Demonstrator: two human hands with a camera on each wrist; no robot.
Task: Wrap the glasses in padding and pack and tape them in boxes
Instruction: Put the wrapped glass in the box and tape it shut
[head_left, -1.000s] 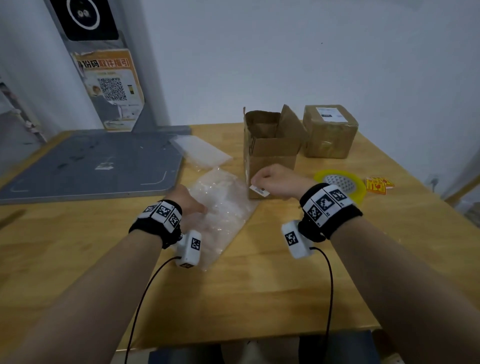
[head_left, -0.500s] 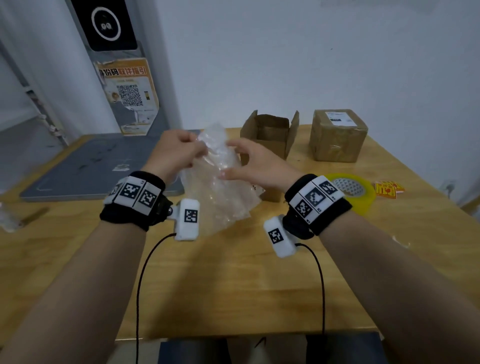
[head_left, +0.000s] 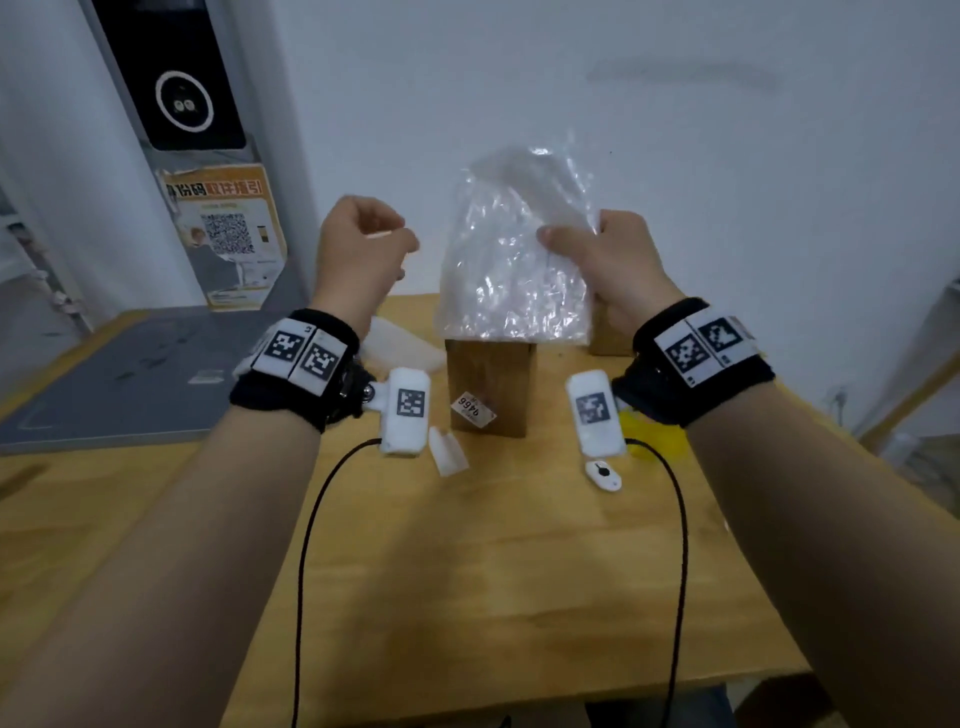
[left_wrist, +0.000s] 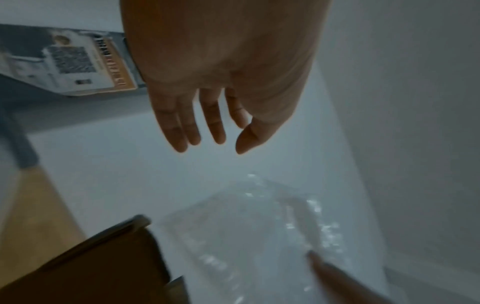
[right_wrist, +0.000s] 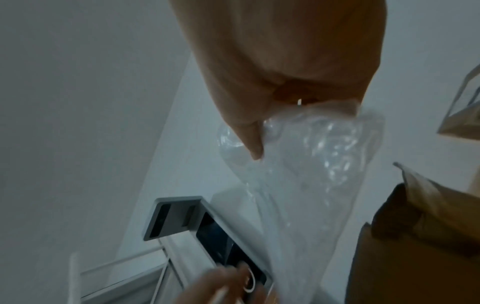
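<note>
Bare forearms, no sleeves. On each wrist a thick black band (head_left: 291, 384), soft like a sweatband. On top of each band 2 white squares (head_left: 304, 356) with black blocky patterns. Beside each band a small white box, the left one (head_left: 405, 410) and the right one (head_left: 595, 410), each with 1 more black pattern. From each box a thin black cable (head_left: 306, 545) hanging down.

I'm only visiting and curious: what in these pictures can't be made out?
- Head view: the open box has its top hidden behind the bubble wrap gripped by the right hand.
- Head view: the second box is mostly behind that hand.
- No glasses show in any view.
- Left wrist view: the left hand is blurred.
</note>
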